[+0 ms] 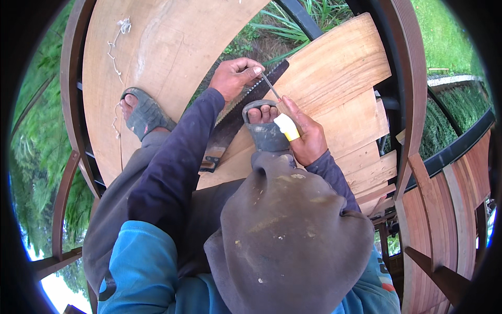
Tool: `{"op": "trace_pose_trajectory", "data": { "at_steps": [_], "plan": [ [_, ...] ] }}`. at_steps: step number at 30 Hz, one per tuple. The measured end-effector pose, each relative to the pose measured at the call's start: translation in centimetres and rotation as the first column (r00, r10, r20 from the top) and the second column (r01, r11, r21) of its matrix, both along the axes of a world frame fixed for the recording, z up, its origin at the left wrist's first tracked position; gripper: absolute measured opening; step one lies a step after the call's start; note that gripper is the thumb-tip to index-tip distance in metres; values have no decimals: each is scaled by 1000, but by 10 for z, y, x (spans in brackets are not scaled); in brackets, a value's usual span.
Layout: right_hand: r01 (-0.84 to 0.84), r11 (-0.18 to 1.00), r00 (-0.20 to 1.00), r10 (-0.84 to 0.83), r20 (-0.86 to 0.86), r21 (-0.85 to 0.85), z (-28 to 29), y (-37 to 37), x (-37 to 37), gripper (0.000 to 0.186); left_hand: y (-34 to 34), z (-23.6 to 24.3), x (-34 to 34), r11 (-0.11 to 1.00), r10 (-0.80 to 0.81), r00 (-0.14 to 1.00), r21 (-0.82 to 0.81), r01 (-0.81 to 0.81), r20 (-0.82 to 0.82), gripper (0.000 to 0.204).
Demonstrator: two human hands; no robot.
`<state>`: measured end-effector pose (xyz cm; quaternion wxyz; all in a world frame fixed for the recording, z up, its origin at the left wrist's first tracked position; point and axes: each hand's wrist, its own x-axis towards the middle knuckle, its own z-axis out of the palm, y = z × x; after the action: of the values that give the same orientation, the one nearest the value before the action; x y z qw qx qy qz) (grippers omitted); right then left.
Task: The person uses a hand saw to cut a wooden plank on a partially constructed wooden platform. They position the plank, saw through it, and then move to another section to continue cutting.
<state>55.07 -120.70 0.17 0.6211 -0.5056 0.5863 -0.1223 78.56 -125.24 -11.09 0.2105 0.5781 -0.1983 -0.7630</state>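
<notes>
A hand saw (230, 128) lies slantwise over the boards, its toothed edge turned toward the upper left. My left hand (234, 77) pinches the tip of a thin grey file (270, 85) between thumb and fingers, just over the teeth. Around the file's other end, my right hand (309, 138) is closed, with the index finger stretched along it. A white and yellow piece (287, 127) shows at the right hand; whether it is a handle or a wrapping I cannot tell. My right foot, in a dark sandal (264, 131), rests beside the blade.
Light wooden boards (340, 63) lie under the saw. My left foot's sandal (148, 115) stands on a wide board (172, 36), where a frayed white string (111, 52) lies. Between the boards, a gap opens onto plants (285, 26). Dark beams and brown planks (423, 225) edge the right side.
</notes>
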Motion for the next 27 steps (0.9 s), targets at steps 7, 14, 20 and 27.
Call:
{"op": "trace_pose_trajectory", "data": {
  "at_steps": [7,14,20,27],
  "plan": [
    [12,999,1000,-12,-8,30,-1,-1,-5,65,-1,-8,-5,996,-75,996,-39,77,38,28],
    [-44,999,995,44,-90,-5,1,-2,-6,70,0,-19,-7,990,-115,991,-79,121,72,28],
    [-121,993,975,121,-184,13,-3,-13,0,70,-14,-12,-4,989,-147,989,18,147,17,23],
    [-188,982,961,178,-211,-26,-31,-25,16,69,-20,-38,9,995,7,998,104,0,-66,22]
  ]
}}
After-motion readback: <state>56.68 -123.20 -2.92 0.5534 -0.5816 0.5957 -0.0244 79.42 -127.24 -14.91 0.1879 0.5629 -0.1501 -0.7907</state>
